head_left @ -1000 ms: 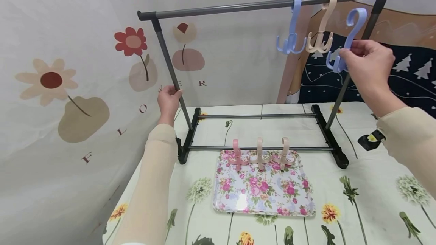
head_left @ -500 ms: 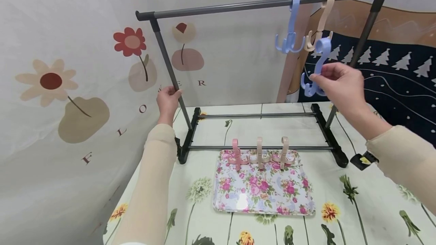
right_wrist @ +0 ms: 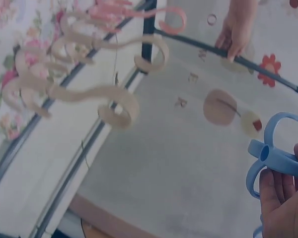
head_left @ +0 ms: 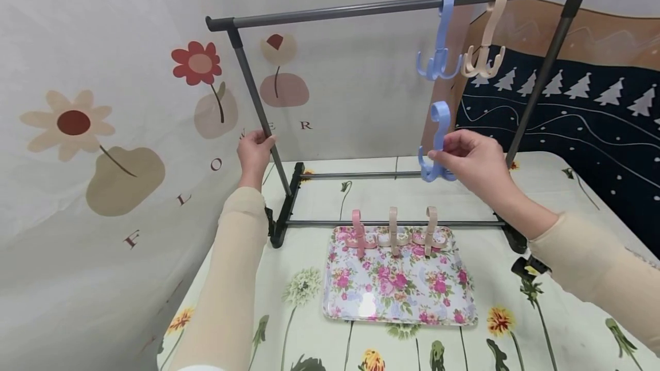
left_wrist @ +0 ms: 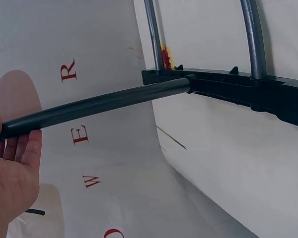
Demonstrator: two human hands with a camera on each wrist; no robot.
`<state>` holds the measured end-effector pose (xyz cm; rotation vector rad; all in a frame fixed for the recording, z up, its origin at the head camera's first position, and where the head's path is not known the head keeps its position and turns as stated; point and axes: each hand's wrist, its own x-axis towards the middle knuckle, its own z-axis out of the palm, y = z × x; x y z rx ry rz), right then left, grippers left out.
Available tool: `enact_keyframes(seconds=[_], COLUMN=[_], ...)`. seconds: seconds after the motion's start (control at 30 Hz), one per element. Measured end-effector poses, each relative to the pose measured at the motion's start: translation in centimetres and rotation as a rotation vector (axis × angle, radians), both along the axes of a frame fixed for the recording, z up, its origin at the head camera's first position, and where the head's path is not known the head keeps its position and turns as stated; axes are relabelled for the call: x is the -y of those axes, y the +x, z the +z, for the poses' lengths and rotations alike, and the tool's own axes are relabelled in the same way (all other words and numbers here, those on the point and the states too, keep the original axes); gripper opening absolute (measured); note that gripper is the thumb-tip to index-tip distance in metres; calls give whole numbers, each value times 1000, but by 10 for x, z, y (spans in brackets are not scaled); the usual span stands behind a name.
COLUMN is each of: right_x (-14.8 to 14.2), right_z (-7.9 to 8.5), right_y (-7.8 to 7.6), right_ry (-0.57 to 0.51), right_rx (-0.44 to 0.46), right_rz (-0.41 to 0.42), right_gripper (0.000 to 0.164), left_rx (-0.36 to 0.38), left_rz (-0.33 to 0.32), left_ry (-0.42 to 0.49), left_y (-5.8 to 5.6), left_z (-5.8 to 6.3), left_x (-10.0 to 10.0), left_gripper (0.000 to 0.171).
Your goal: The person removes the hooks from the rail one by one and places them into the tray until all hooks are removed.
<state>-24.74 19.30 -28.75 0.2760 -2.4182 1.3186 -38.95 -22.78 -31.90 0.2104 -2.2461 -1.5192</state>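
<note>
My right hand (head_left: 476, 159) pinches a blue multi-prong hook (head_left: 437, 150) by its stem, held in the air below the rack's top bar; the right wrist view shows the same blue hook (right_wrist: 270, 158) between thumb and fingers. On the left, my left hand (head_left: 255, 153) grips the upright post (head_left: 252, 87) of the grey rack, fingers wrapped round it as the left wrist view shows with the post (left_wrist: 89, 110). From the top bar (head_left: 335, 14) hang another blue hook (head_left: 440, 44) and a beige hook (head_left: 490, 39), side by side toward the right.
A floral tray (head_left: 397, 296) lies on the flowered tablecloth (head_left: 304, 336), in front of the rack. Along its far edge lie a pink hook (head_left: 359, 236) and two beige hooks, one in the middle (head_left: 394, 239) and one at the right (head_left: 430, 236). A printed curtain (head_left: 129, 27) hangs behind.
My right hand has carried the blue hook down and to the left, from near the right post to lower under the hanging hooks. The left hand stays on the post.
</note>
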Motion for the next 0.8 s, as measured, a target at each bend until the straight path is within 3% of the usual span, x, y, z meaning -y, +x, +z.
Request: enact_keyframes(seconds=[0.37, 0.53, 0.8], right_x=[27, 43, 67], right_z=[-30, -46, -77], right_y=[13, 21, 33], right_ry=[-50, -127, -151], right_rx=[28, 95, 168], right_rz=[149, 196, 238], right_gripper=[23, 19, 12], left_rx=[5, 1, 6], left_rz=[4, 3, 7], left_ry=[-9, -12, -8], left_y=[-1, -1, -1], left_z=[-1, -1, -1], left_x=[0, 1, 0], left_gripper=[30, 32, 32])
